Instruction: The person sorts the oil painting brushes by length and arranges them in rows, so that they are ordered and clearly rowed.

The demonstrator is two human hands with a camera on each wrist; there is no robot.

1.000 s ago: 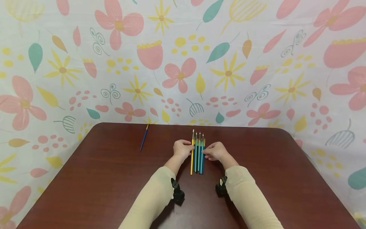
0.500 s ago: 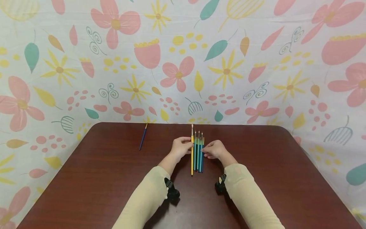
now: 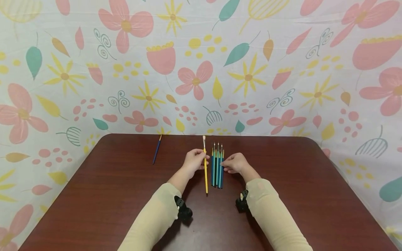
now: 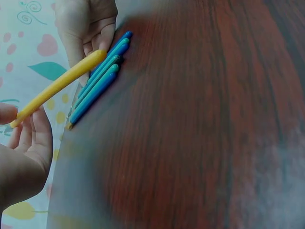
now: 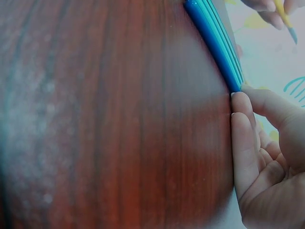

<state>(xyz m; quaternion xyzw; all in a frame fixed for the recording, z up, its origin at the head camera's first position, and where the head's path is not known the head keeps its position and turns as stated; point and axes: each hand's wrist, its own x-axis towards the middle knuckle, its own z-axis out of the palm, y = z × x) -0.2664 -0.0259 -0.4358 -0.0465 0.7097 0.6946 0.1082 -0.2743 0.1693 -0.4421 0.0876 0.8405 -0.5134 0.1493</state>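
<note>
My left hand (image 3: 201, 159) pinches a yellow paintbrush (image 3: 205, 174) near its bristle end, a small gap left of a row of several blue and teal brushes (image 3: 217, 167) lying side by side on the table. In the left wrist view the yellow brush (image 4: 62, 83) slants above the blue brushes (image 4: 97, 83), held off the wood by the left hand (image 4: 24, 152). My right hand (image 3: 225, 164) rests on the table with its fingertips against the right side of the row. In the right wrist view the right hand's fingertips (image 5: 240, 102) touch the outermost blue brush (image 5: 214, 43).
A single dark blue brush (image 3: 157, 150) lies alone near the far left of the dark brown table (image 3: 110, 195). A floral cloth (image 3: 201, 69) hangs behind the table's far edge. Black wrist cameras sit on both beige sleeves.
The left hand has taken the yellow brush out of the row, moving it left and slightly forward. The right hand and the blue brushes have stayed put.
</note>
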